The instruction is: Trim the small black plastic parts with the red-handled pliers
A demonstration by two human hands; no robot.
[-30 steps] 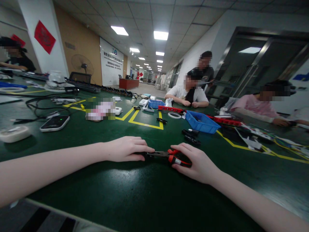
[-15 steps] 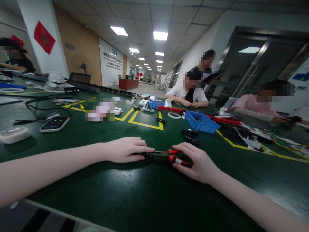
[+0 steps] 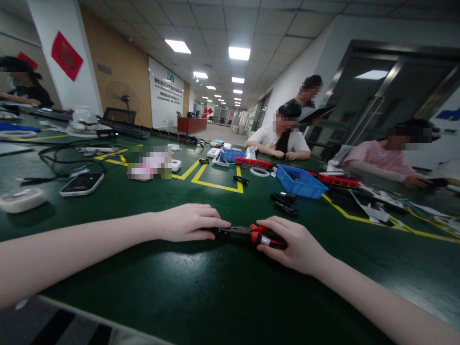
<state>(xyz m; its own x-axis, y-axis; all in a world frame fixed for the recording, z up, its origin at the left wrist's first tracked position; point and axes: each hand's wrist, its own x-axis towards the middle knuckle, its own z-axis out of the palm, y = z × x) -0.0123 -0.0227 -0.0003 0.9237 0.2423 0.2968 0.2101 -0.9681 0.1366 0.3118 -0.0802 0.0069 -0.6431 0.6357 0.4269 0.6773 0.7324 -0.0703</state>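
Observation:
My right hand (image 3: 291,239) is closed round the red-and-black handles of a pair of long-nose pliers (image 3: 266,239). The jaws point left and reach a small black part (image 3: 223,232), just above the green tabletop. My left hand (image 3: 192,223) pinches that part between thumb and fingers, with the index fingertip at the tips of the jaws. The fingers cover most of the part, so its kind cannot be made out. Beyond my right hand lie several similar dark pieces (image 3: 284,203) on the table.
A blue bin (image 3: 301,182) stands at the right, near red strips (image 3: 253,163) and a white ring (image 3: 259,171). At the left are a white device (image 3: 82,185), a roll of white tape (image 3: 22,200) and black cables (image 3: 53,155). Co-workers (image 3: 278,141) sit across the table.
Both hands keep nearly the same place and grip. The plier handles appear slightly closer together than before.

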